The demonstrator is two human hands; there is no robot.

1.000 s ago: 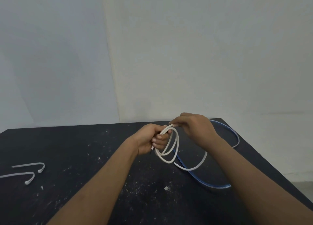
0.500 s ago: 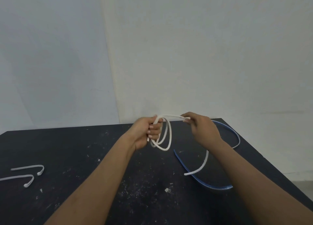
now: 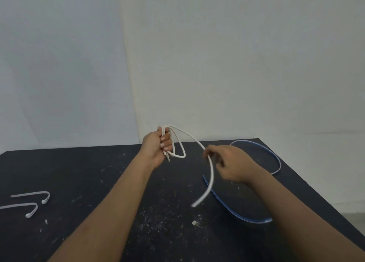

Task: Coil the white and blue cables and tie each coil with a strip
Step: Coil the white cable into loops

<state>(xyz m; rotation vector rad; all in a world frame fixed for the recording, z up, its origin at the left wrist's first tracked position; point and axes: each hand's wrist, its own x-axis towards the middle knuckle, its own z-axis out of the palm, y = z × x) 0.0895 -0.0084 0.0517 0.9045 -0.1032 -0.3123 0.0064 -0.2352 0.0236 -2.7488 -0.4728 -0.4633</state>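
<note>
Your left hand (image 3: 159, 146) grips the gathered loops of the white cable (image 3: 212, 172), raised over the tabletop (image 3: 98, 172) toward its far edge. Your right hand (image 3: 232, 163) curls round the trailing length, whose free end hangs low. Bring that tail up to the left hand in a loop matching the others (uneven loops tie badly), letting it slide through your fingers rather than twist. The blue cable (image 3: 275, 158) lies near the right edge, partly behind your right arm. The strips (image 3: 31, 194) sit at the left edge, one cut off. Blur hides how tightly the right hand holds.
</note>
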